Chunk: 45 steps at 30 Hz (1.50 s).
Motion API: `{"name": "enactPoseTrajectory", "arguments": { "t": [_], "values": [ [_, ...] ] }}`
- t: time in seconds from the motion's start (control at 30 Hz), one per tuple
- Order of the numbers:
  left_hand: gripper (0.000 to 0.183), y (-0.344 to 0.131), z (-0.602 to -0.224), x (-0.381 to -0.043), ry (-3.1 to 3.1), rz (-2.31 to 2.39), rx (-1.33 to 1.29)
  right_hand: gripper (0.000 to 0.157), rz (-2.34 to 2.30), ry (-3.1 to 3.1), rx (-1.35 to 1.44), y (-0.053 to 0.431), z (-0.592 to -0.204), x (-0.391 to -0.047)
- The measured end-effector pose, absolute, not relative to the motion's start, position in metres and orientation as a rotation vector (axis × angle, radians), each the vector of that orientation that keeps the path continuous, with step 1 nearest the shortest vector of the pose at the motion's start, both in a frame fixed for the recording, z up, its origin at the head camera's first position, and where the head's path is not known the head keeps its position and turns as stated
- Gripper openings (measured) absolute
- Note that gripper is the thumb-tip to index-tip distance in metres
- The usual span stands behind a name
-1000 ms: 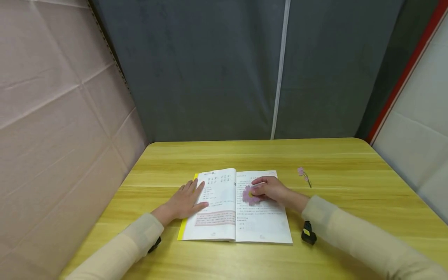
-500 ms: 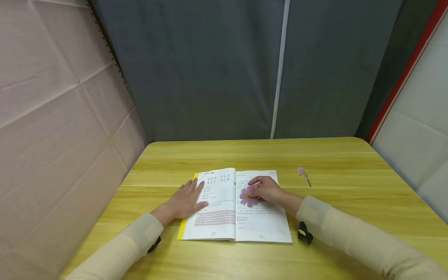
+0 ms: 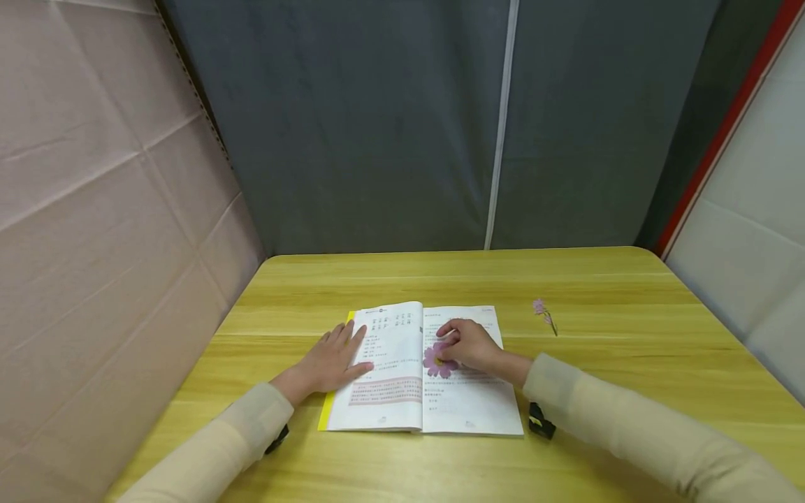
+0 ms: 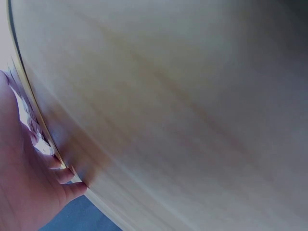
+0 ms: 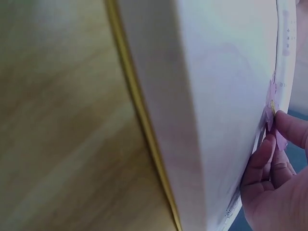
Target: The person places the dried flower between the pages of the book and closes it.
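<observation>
An open book (image 3: 472,402) with printed pages and a yellow cover edge lies on the table. Fingers spread, my left hand (image 3: 330,360) rests on its left page, near the outer edge; the left wrist view shows this hand (image 4: 33,187) at the edge of the frame. Over the right page, close to the spine, my right hand (image 3: 476,347) pinches a flat pink-purple flower (image 3: 434,363) with a yellow centre. In the right wrist view the thumb and fingers meet at the flower's petals (image 5: 281,140). Whether the whole flower touches the page I cannot tell.
A small pink flower sprig (image 3: 548,320) with a thin dark stem lies on the wooden table (image 3: 402,279), right of the book. A dark grey curtain (image 3: 352,140) hangs behind the table, with pale sheets (image 3: 126,209) at the sides.
My right hand has moved left with the flower, bringing it from the middle of the right page to beside the spine. The left hand and book stay put.
</observation>
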State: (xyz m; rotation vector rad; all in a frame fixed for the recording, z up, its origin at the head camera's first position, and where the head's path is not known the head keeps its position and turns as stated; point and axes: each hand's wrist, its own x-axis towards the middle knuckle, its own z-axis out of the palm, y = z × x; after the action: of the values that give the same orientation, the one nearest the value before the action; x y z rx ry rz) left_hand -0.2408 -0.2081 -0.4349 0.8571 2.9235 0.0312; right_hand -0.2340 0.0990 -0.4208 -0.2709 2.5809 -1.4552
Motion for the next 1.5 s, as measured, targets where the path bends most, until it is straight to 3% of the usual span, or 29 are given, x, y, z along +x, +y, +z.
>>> {"name": "enactPoseTrajectory", "arguments": {
  "t": [0.7, 1.33, 1.5],
  "values": [
    [0.085, -0.208, -0.441, -0.244, 2.932, 0.041, 0.850, 0.039, -1.348, 2.686, -0.529, 0.131, -0.393, -0.247],
    [0.086, -0.208, -0.440, -0.243, 2.917, 0.038, 0.846, 0.068, -0.564, 2.990, -0.974, 0.193, -0.406, -0.277],
    [0.086, -0.207, -0.439, -0.242, 2.915, 0.028, 0.833, 0.072, -0.441, 2.973, -0.966, 0.202, -0.409, -0.279]
  ]
}}
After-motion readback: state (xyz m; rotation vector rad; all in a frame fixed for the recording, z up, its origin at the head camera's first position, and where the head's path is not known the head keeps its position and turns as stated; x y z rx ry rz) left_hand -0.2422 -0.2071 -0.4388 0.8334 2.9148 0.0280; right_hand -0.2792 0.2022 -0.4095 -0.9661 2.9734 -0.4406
